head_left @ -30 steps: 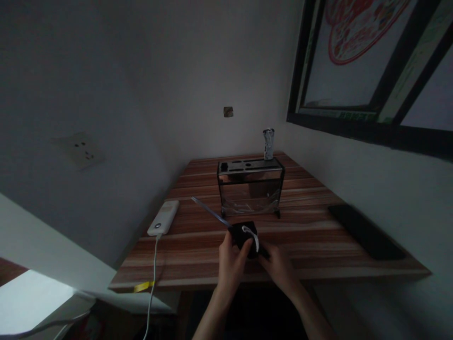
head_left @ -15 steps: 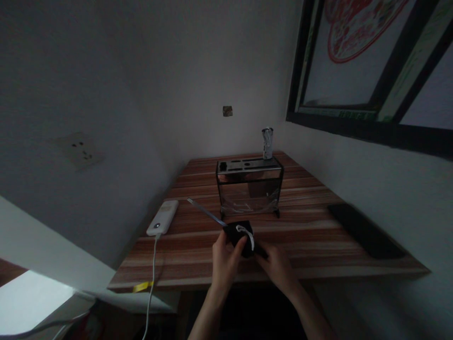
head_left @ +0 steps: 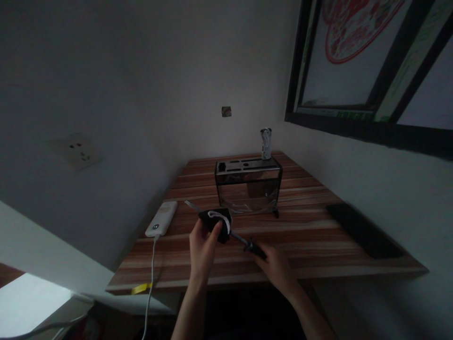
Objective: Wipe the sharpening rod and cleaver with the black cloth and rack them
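Two bare hands work over the near half of one tabletop [head_left: 304,198], its surface striped reddish brown and pale like wood grain. The left hand [head_left: 203,241] is partly closed, thumb on top of one folded black piece [head_left: 216,222], soft-looking, with one curved white strip [head_left: 223,219] across it. The right hand [head_left: 274,264] is curled closed round the dark handle of one long, slender tool [head_left: 239,237]. Its straight, shiny shaft slants into the black piece, and a pale tip shows on the far side.

Beyond them stands one boxy rack [head_left: 247,186], dark-edged, with a slotted top of metallic look and clear, wrinkled film low at the front. One upright cylinder [head_left: 266,144], in crinkled wrapping, is at its right rear.

Along the left edge lies one white rounded block [head_left: 162,218], with one white cable [head_left: 152,269] plugged in; one yellow strip [head_left: 140,288] is beside the cable. One flat, matte black slab [head_left: 363,230] lies on the right. One socket plate [head_left: 80,152] is on the left wall.
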The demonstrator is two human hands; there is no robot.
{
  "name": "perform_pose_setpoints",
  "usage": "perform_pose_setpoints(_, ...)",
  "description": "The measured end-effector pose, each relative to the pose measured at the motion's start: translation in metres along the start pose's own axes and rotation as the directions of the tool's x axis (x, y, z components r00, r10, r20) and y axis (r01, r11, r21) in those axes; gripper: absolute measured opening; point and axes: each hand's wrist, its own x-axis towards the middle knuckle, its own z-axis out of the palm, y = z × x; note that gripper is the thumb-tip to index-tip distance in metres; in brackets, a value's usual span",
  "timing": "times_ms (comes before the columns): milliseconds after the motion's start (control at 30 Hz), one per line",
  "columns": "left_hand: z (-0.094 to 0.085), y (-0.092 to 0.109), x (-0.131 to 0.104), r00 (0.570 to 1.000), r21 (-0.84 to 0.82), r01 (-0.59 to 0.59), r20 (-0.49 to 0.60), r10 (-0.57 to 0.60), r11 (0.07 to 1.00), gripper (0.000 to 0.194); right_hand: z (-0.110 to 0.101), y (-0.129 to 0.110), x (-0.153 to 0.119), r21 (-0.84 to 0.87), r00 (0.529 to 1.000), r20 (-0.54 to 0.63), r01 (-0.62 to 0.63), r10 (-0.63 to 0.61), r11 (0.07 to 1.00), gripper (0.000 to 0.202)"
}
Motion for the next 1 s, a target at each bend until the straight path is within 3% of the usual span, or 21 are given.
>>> perform_pose_setpoints(567,-0.027,0.025,0.046,0.963,-0.031,-0.144,-0.235,0.133,0.989,0.031,0.002,0.003,0.0,0.045,1.0,-0.013,0.002,-0.002,0.999,0.023)
perform_pose_setpoints(1000,-0.026,0.029,0.044,0.975,-0.043,-0.138,-0.182,0.128,0.989,0.031,0.0,0.0,-0.001,0.056,1.0,-0.005,0.011,-0.011,0.998,0.024)
